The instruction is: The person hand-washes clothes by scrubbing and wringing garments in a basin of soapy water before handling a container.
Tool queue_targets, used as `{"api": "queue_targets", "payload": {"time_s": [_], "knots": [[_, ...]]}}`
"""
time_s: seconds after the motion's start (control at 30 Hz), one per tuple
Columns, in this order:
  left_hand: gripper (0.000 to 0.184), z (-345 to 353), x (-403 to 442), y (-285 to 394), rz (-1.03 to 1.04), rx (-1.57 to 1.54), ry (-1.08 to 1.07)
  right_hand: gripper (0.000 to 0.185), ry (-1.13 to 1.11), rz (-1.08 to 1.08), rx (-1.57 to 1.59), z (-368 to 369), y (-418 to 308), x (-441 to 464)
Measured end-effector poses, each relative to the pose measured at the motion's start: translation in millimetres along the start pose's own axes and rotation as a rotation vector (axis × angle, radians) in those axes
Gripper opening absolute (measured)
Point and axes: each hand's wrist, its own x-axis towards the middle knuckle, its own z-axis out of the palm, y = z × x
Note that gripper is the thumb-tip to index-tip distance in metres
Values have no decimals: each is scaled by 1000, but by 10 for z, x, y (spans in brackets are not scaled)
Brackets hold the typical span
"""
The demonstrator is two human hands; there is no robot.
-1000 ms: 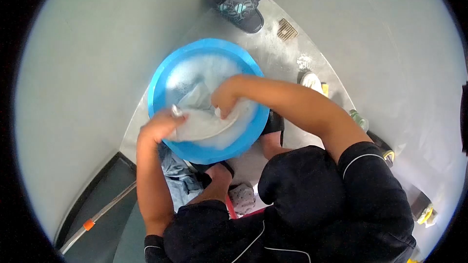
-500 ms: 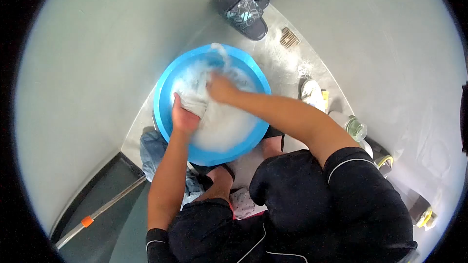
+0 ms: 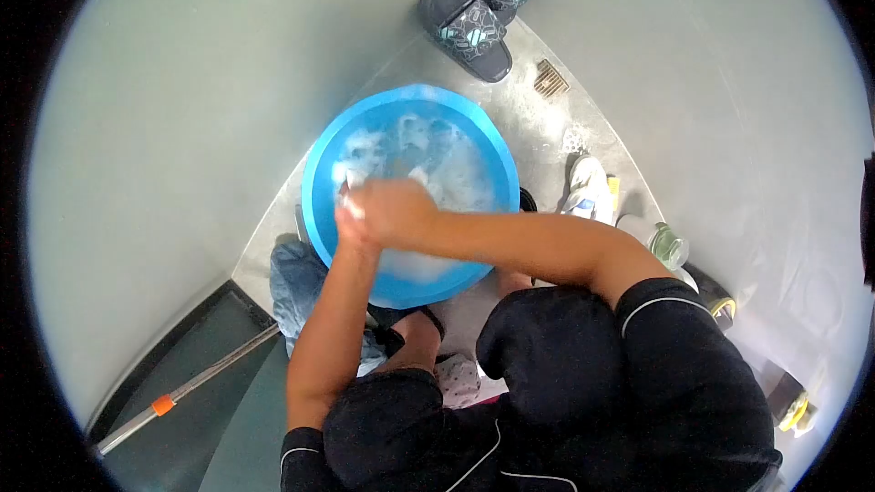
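Note:
A blue basin [image 3: 319,159] of foamy, cloudy water stands on the floor between my feet. Over its left side my two hands are pressed together. My left hand [image 3: 355,230] is closed around a soapy white cloth [image 3: 353,207], of which only small bits show. Lying across it, my right hand [image 3: 398,212] is closed with its knuckles up, pressing on the same cloth; motion blurs it and its fingers are mostly hidden. White suds [image 3: 456,178] float beyond the hands.
Dark slippers [image 3: 469,32] lie beyond the basin, near a floor drain [image 3: 550,78]. At right are a white shoe [image 3: 590,189] and a clear jar [image 3: 670,246]. Denim fabric [image 3: 296,287] lies left, by a metal pole [image 3: 205,374]. Grey walls close in both sides.
My right hand has come back from the middle of the basin toward me and onto my left hand. The cloth is now mostly covered by the hands. The view has shifted slightly.

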Motion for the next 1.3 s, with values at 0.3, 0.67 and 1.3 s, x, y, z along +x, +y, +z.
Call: {"api": "queue_targets", "payload": {"time_s": [0.3,0.67,1.3], "knots": [[60,-304,72,168,144,-9,-203,49,-131,261,48,-14,854,313],[74,-551,329,89,128,77,-134,48,-201,355,351,518,1264,146],[49,-902,706,93,-292,-160,-1029,54,-359,81,68,-43,111,53]]}}
